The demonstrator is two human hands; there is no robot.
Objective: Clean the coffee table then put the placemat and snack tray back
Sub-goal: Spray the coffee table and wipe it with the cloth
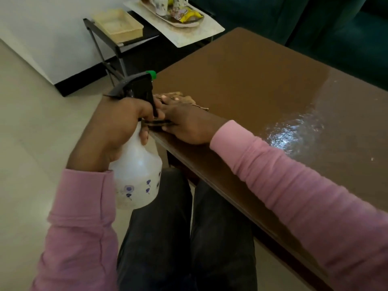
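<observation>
My left hand (113,131) grips a white spray bottle (137,169) with a black trigger head and green nozzle, held upright just off the near left corner of the brown coffee table (252,85). My right hand (184,122) lies flat on a brownish cloth (174,96) at that corner, fingers spread over it. A wet shiny patch (294,131) covers the table's right part. The pale placemat (184,32) rests on a black side stand beyond the table, with the snack tray (178,17) holding cups and yellow packets on top of it.
A shallow beige tray (118,24) sits on the black folding stand (109,57) at the back left. A dark green sofa (325,24) runs behind the table. Pale floor (31,122) lies to the left, and my knees (189,227) are against the table's near edge.
</observation>
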